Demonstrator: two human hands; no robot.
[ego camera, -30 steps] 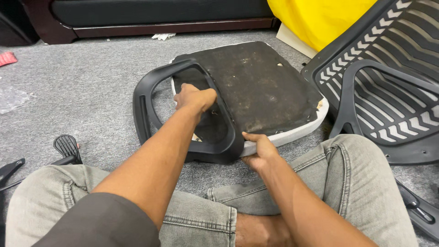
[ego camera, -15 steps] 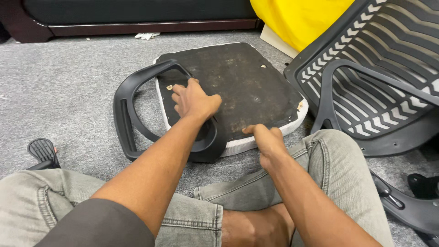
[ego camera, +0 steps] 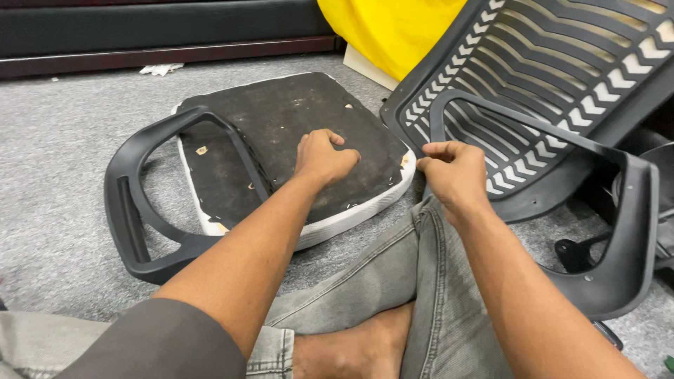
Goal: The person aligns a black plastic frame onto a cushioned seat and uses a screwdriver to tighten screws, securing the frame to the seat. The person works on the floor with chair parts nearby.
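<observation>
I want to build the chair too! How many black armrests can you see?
2: one armrest lies left, over the seat cushion; the other armrest stands right, by the mesh backrest. More may be hidden.

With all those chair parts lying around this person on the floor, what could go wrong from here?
The left hand presses as a fist on the seat pad's underside, where small pale fasteners seem to show; one could scratch a knuckle. The right hand sits at the seat's corner beside the mesh backrest, so fingers might get pinched between them. The loose armrest lies partly over the seat and may slip if the seat shifts.
</observation>
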